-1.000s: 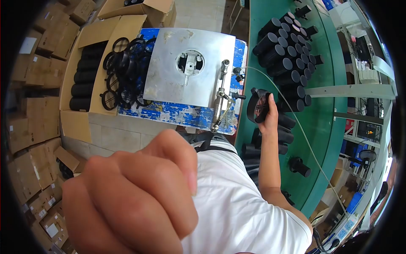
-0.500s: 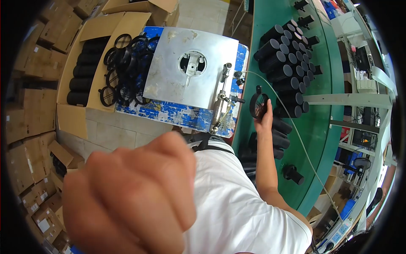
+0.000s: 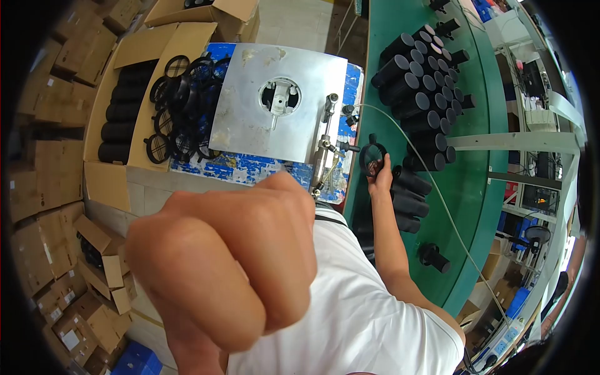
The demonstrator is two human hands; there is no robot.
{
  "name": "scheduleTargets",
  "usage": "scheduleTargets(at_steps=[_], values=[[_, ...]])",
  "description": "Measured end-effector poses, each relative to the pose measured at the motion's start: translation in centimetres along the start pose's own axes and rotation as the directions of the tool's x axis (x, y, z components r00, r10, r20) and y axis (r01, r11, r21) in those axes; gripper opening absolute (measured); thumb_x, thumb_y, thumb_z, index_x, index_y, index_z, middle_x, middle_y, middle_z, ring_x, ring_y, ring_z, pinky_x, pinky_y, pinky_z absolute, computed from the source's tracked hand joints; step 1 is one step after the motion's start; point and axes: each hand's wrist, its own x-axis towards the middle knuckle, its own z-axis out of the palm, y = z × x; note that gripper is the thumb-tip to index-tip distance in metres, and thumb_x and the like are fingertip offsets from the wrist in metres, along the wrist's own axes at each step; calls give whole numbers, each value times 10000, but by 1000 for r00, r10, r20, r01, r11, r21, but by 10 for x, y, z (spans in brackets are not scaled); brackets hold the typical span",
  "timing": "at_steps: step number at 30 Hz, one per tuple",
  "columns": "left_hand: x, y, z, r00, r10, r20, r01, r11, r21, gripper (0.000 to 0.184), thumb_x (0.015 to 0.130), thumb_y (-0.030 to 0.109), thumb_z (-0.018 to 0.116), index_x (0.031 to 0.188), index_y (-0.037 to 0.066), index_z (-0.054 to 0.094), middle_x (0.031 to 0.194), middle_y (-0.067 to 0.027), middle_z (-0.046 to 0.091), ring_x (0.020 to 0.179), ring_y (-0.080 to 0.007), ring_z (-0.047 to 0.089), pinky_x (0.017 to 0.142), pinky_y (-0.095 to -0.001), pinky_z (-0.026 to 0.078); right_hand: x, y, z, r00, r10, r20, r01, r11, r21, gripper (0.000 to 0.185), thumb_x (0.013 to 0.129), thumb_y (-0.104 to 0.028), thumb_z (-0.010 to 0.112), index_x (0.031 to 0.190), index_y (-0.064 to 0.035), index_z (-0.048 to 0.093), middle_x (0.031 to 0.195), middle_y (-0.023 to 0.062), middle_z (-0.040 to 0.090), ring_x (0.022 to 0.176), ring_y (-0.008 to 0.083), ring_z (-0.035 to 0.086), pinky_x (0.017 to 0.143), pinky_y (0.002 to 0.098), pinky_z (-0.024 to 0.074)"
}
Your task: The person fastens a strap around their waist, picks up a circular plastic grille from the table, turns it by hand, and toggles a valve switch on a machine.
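My left hand (image 3: 226, 259) is a closed fist very close to the camera, back of the fingers showing; whatever it may hold is hidden. Out at the green bench, my right hand (image 3: 380, 178) grips a black ring (image 3: 374, 154) by its lower right edge. The ring stands on edge, with a short tab on top. Left of it is a metal plate (image 3: 240, 119) with a round opening and a white part inside. A toggle clamp (image 3: 324, 147) is mounted along the plate's right side.
Several black cylinders (image 3: 425, 100) stand on the green bench (image 3: 472, 206), with more lying nearer me. Black rings (image 3: 178, 106) lie piled left of the plate. An open carton (image 3: 140, 112) holds black cylinders. A thin hose (image 3: 437, 194) crosses the bench.
My right hand and the ring have moved slightly left, closer to the clamp, and the ring has turned. My left fist has shifted right and up in view.
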Motion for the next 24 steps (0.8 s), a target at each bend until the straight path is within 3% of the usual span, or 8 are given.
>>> scheduleTargets(at_steps=[2,4,6,9,11,13,17,24], values=[[10,-11,-8,997,74,38,-76,996,50,262,759,144,766,775,121,506,674,4,533,558,-130,433,724,-334,351,0,4,1,998,-24,-50,23,999,-26,357,879,-442,658,763,-124,544,636,10,572,543,123,558,468,226,420],[10,-28,-11,989,97,-113,-60,953,296,250,721,134,784,742,82,540,688,-19,568,580,-142,484,637,-304,387,6,14,-2,996,-43,-76,38,997,-66,396,878,-503,627,814,-120,552,691,20,603,546,107,579,431,204,363],[7,-63,-21,963,80,-257,102,776,622,148,685,26,761,718,13,618,707,-48,627,633,-136,587,591,-243,444,17,26,-7,993,-14,-120,18,999,33,392,872,-495,640,814,-118,553,693,26,602,552,111,581,437,208,367],[-7,-139,-47,973,14,-232,191,520,832,175,718,97,787,850,26,696,772,-80,667,675,-202,633,632,-287,489,13,29,-7,992,-26,-123,42,990,136,385,872,-474,653,804,-109,553,680,36,596,544,118,565,441,215,368],[-26,-179,-60,965,-18,-263,244,434,867,234,707,145,805,888,30,710,838,-91,675,742,-249,642,674,-320,507,14,27,-9,999,-25,-43,32,981,189,381,878,-458,653,797,-99,554,662,41,589,531,120,542,443,220,368],[-35,-202,-70,974,-5,-226,210,384,899,233,699,124,809,895,39,717,840,-82,668,745,-237,640,686,-316,503,16,23,-18,996,-1,86,-19,972,234,379,889,-442,647,791,-87,558,641,44,581,514,122,513,448,222,369],[-42,-219,-77,967,-64,-246,251,396,883,223,697,108,811,890,37,723,830,-77,648,741,-227,635,671,-308,497,16,23,-12,999,0,-35,7,974,226,358,904,-410,636,806,-71,578,612,49,571,491,128,489,455,228,379],[-44,-230,-77,960,6,-279,247,449,859,171,713,78,793,866,37,728,809,-69,634,718,-199,623,638,-305,484,15,23,-12,999,-4,-41,12,978,207,346,909,-396,635,814,-68,583,617,53,583,503,126,522,461,223,395]])
